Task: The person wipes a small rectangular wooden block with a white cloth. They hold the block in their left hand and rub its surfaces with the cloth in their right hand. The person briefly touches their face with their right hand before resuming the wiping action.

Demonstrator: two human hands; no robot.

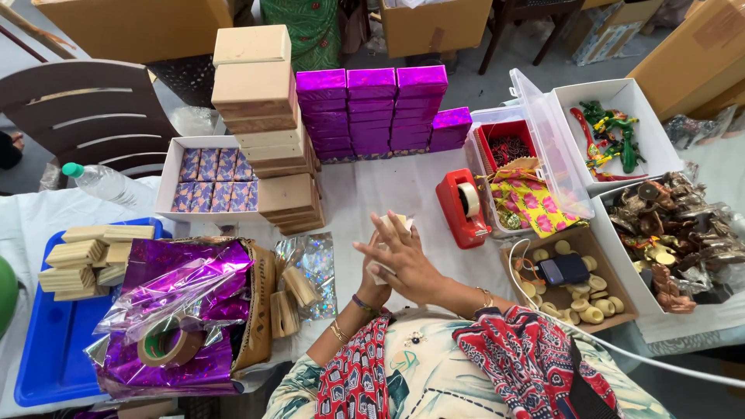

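Hands together mid-table over white cloth. Right hand lies flat, fingers spread, palm pressed on small cream box. Left hand cups same box from behind, mostly hidden; its grip looks closed but hard to confirm. Red tape dispenser just right; purple foil sheets well left.
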